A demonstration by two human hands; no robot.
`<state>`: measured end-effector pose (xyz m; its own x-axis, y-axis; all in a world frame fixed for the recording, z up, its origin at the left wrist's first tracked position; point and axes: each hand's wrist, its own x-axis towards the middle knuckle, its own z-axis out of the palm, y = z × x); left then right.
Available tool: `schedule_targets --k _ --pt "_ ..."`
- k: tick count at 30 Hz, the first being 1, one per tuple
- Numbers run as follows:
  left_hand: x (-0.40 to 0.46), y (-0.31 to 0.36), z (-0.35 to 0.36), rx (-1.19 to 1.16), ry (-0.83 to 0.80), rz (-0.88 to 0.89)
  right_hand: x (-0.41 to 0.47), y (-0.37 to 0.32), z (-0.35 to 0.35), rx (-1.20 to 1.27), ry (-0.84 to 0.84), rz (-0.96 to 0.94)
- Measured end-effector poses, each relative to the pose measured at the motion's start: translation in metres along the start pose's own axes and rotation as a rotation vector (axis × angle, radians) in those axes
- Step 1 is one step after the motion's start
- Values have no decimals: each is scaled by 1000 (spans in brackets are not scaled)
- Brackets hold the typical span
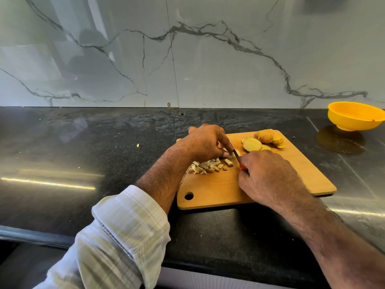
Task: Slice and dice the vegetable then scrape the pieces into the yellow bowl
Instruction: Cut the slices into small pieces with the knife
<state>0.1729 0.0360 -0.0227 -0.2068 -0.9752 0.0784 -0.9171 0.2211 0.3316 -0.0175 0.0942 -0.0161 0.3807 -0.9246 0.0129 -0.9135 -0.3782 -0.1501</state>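
Dicing stage. Left hand, fingers curled, pins potato slices on the cutting board so they cannot slide. Right hand is wrapped around the red-handled knife, blade against the left fingertips. Diced pieces are heaped at the board's 9 o'clock; uncut slices wait at 12. The yellow bowl sits well apart at 2 o'clock, seemingly empty.

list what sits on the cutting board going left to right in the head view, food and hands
left hand → pile of diced pieces → knife → right hand, all on the wooden cutting board; the round slices lie behind the right hand, so their place in the order is unclear.
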Motion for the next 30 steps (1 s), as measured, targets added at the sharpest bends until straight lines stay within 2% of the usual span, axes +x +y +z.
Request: schedule_targets --k 6,18,23,30 --pt "0 -1 0 -7 7 4 6 -2 -1 -2 -39 -21" --pt "-2 -4 -1 -52 46 -3 -2 16 3 178 176 -40" --pt "-3 -2 -1 -52 33 9 -4 9 3 138 89 -57" --pt "1 -1 -1 -59 16 7 3 2 7 76 50 -57"
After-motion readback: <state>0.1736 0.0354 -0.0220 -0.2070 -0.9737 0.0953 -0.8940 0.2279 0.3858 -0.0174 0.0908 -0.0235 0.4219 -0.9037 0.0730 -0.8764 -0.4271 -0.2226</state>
